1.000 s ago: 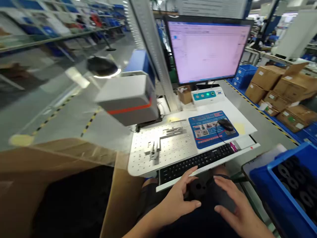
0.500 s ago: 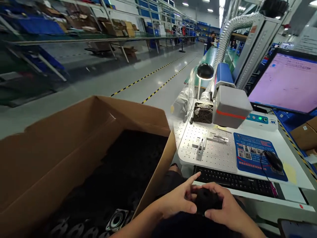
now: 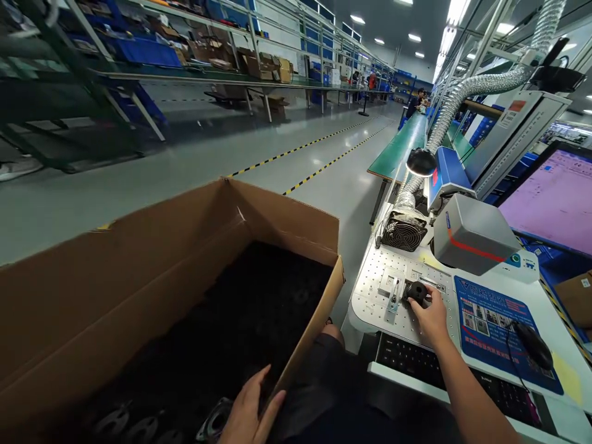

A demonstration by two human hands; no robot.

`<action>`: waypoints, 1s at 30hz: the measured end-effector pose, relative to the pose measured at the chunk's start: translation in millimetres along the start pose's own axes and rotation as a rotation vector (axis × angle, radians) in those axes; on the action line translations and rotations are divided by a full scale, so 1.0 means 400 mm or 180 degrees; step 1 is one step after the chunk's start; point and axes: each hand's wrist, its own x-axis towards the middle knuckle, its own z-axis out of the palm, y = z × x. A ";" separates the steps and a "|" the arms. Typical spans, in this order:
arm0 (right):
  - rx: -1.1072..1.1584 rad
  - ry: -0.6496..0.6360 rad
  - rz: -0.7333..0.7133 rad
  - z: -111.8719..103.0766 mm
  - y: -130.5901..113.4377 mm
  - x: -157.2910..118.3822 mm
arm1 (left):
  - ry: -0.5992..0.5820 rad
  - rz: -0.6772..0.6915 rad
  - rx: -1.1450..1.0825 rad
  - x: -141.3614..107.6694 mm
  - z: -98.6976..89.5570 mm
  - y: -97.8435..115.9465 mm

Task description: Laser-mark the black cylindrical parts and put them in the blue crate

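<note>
My right hand grips a black round part with a hole in its face, at the metal stops on the perforated plate. Whether the part rests fully on the plate I cannot tell. My left hand is open, thumb and fingers apart, at the near wall of a cardboard box. Beside its fingers, inside the box, lies a squarish metal-faced part with a round opening, partly hidden by the hand. More dark parts fill the box, hard to make out in shadow.
A grey machine head with a red stripe overhangs the plate, near a fan. A keyboard, mouse and blue mat lie close by. A monitor stands right. Another person is far off.
My right hand has carried the black round part forward from above my lap to the plate. My left hand has left the part and moved to the box's near wall. The view has shifted.
</note>
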 end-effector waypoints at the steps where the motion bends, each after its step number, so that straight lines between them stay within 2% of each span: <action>1: 0.0030 0.0042 0.0026 0.009 0.008 0.004 | -0.0164 -0.0110 0.0040 -0.009 0.007 -0.010; 4: 0.0073 0.0141 0.0083 0.031 0.034 0.012 | -0.0548 -0.0318 0.0155 -0.019 0.022 -0.013; 10: -0.0045 0.0290 -0.0153 0.053 0.068 0.016 | -0.0735 -0.0146 0.0349 0.002 0.031 -0.014; 15: -0.0109 0.0275 -0.0131 0.053 0.062 0.006 | -0.0690 -0.0038 0.0321 0.010 0.040 -0.041; 20: -0.0156 0.0564 0.0069 0.042 0.062 -0.017 | -0.0648 -0.0096 0.0320 0.007 0.043 -0.045; 26: -0.0165 0.0609 0.0182 0.052 0.055 -0.016 | -0.0646 -0.0030 0.0385 0.018 0.052 -0.058; 30: -0.0229 0.0523 0.0247 0.040 0.037 -0.034 | -0.0566 0.0063 0.0458 0.005 0.047 -0.040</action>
